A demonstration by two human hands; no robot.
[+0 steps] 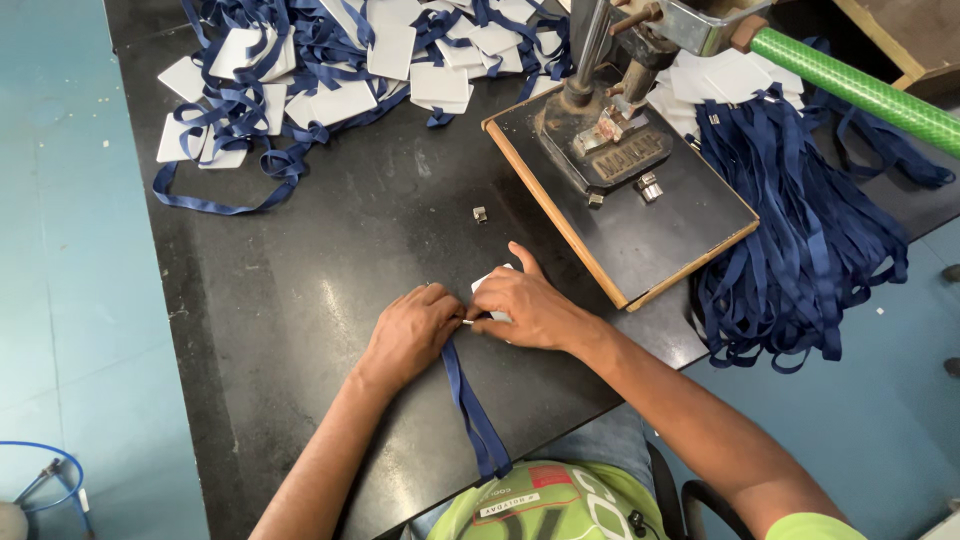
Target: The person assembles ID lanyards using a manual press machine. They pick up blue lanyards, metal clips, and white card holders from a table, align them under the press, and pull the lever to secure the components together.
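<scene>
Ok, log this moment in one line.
left hand: pinching blue ribbon | right hand: on white card | press: untouched | table: loose clip

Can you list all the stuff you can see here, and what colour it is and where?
table: one, black, under everything
press machine: one, grey metal on a dark wood-edged board, upper right
green handle: one, top right
loose straps: many, blue, heaped right of the press
finished cards with straps: many, white and blue, top left pile
small metal clip: one, silver, table middle
strap: one, blue, trailing from the hands
white card: one, under right hand
left hand: pinching the strap
right hand: on the card
</scene>
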